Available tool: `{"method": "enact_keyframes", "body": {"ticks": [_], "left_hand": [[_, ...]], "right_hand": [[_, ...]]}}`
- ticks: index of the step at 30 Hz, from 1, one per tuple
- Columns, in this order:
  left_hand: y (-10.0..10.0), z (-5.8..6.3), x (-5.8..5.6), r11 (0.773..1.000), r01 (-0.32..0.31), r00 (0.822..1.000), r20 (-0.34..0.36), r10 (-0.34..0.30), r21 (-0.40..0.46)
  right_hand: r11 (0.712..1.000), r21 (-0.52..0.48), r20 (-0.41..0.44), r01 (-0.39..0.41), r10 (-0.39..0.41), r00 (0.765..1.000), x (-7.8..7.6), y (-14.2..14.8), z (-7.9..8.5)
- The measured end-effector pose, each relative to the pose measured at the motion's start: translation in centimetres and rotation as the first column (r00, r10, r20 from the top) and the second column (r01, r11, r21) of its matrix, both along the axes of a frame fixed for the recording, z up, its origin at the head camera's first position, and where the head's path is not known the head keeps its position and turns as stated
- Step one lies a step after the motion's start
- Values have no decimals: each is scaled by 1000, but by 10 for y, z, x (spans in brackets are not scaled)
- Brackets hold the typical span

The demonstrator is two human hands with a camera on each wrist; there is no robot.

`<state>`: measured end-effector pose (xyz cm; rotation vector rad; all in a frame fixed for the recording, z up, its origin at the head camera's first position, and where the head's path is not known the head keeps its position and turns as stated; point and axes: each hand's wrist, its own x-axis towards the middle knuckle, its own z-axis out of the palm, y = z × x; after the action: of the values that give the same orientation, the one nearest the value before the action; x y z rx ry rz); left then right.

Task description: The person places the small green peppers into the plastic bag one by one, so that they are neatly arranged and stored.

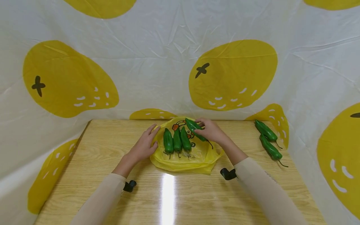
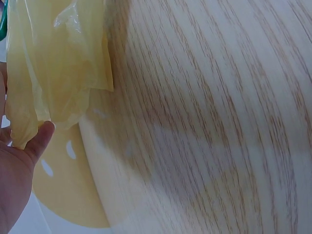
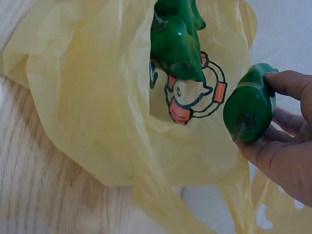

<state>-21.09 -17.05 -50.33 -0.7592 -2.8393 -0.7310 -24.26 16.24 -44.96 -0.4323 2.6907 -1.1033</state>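
A yellow plastic bag (image 1: 180, 167) with a printed cartoon duck lies on the table, its mouth toward me. Three green chili peppers (image 1: 177, 141) lie side by side on it, stems toward me; in the right wrist view, peppers (image 3: 173, 46) appear within the bag's mouth. My right hand (image 1: 209, 129) pinches another green chili pepper (image 3: 248, 105) between thumb and fingers, over the bag's right part. At the bag's left edge is my left hand (image 1: 143, 145), fingers extended and spread. The left wrist view has its thumb (image 2: 41, 139) against the thin yellow plastic (image 2: 58, 63).
Two more green chili peppers, one (image 1: 265, 130) behind the other (image 1: 270, 147), lie at the table's right side. A white curtain (image 1: 157, 75) with yellow fruit prints hangs behind and along both sides of the wooden table (image 1: 107, 147).
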Motion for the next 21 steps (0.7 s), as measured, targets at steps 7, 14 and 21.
{"method": "enact_keyframes", "body": {"ticks": [7, 14, 21], "left_hand": [[1, 2, -1, 1000, -6, 1000, 22, 7, -10], [2, 3, -3, 1000, 3, 1000, 18, -3, -15], [2, 2, -2, 1000, 6, 1000, 25, -5, -18]], "right_hand": [[1000, 1, 21, -11, 11, 1000, -1, -13, -2], [999, 48, 27, -11, 10, 1000, -2, -24, -10], [997, 76, 40, 7, -10, 999, -2, -25, -20]]}}
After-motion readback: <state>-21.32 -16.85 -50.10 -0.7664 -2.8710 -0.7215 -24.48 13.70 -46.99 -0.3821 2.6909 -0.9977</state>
